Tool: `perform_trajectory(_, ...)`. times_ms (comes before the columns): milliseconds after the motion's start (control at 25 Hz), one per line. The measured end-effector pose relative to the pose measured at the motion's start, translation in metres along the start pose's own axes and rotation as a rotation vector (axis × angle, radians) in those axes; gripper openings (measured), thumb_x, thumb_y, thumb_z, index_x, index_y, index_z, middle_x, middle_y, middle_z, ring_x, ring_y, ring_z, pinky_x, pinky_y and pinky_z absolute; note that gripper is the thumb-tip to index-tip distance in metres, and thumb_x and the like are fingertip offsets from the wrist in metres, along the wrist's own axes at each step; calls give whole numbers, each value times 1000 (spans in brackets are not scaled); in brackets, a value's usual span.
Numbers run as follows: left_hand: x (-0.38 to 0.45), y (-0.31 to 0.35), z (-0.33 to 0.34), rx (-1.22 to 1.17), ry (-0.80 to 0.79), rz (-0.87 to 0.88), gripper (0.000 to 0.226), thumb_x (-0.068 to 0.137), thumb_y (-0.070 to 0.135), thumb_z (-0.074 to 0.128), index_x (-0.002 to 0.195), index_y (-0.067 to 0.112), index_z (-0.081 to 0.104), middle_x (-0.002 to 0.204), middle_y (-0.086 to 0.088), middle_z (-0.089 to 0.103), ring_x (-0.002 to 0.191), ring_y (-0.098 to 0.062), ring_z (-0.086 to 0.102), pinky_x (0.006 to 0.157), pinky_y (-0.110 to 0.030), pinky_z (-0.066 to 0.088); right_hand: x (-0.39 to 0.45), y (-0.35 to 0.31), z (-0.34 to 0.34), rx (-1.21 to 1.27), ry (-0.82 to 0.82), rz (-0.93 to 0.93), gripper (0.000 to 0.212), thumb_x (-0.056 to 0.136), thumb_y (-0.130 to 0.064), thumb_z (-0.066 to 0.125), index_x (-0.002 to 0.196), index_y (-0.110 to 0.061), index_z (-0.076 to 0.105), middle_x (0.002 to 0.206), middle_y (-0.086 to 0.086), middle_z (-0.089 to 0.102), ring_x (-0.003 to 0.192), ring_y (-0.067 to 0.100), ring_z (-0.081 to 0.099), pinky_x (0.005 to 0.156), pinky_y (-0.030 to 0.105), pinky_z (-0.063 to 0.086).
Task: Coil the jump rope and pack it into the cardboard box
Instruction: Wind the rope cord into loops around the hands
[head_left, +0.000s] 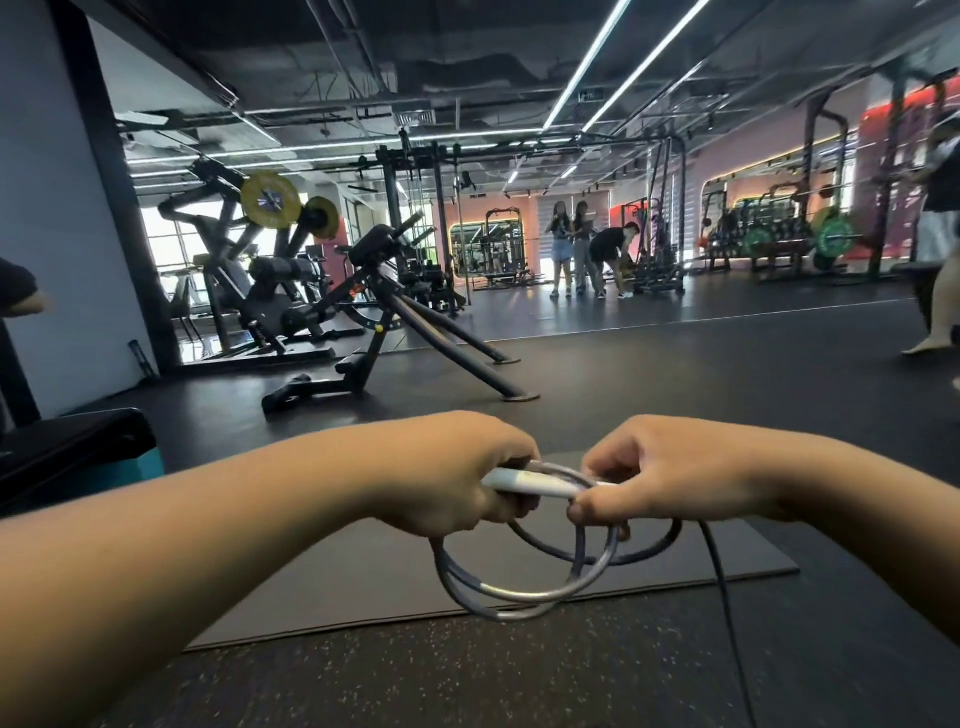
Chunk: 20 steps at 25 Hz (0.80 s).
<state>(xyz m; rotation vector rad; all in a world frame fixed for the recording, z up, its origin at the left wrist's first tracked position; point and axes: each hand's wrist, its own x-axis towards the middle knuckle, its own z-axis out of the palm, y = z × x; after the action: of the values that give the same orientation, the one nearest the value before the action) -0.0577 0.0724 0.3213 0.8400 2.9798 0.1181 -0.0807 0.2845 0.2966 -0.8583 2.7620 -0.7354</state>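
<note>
Left hand (457, 475) clamps the white handle (530, 482), right hand (660, 475) pinches the jump rope (519, 592) coils — loops hang at six o'clock, tail loose, no box visible — packing remains.

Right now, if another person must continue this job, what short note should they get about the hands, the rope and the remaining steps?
Left hand: closed around the white handle and the gathered loops.
Right hand: pinching the handle's other end together with the rope.
Jump rope: several loops hang below the hands above the dark mat; one loose strand trails down toward the bottom edge of the view.
Done: most of the coil is formed.
Left: wind in the loose strand and secure the coil. The cardboard box is not in view, so find it and pack the coil inside.
</note>
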Motion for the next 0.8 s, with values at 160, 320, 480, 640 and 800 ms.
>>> perform_trajectory(160,-3,-16,-2,-256,83,19,17,84,33,78,98,25,73,89,-2,74,76,-17,64,69,-33,46,5,3,8,-23,105,-170,23,93,-34,66,82,-14,65,64,-6,51,55,8,42,54,30,33)
perform_trajectory(320,-7,-11,10,-809,46,9,25,85,25,77,106,12,72,93,-9,77,90,-16,75,87,-32,52,3,1,0,-23,91,-203,26,90,-35,69,77,-14,63,64,-4,47,57,10,40,56,34,31)
perform_trajectory(480,-14,-8,13,-790,-23,-21,27,90,38,69,98,14,76,65,0,51,70,-18,74,67,-27,55,-6,3,-14,67,-11,-129,50,84,-67,65,65,-20,65,56,-7,44,51,9,36,51,24,30)
perform_trajectory(640,-26,-27,7,-269,-70,-2,34,90,54,62,96,22,71,73,0,69,70,-13,74,64,-31,51,-11,36,-38,100,-2,11,60,76,-74,69,62,-16,59,53,1,43,47,17,37,47,27,33)
perform_trajectory(800,-49,-65,13,50,-131,-110,37,87,67,55,81,31,60,79,7,71,67,-4,64,66,-25,49,-25,73,-65,21,196,172,64,69,-69,79,56,-15,47,51,9,36,45,21,36,46,25,32)
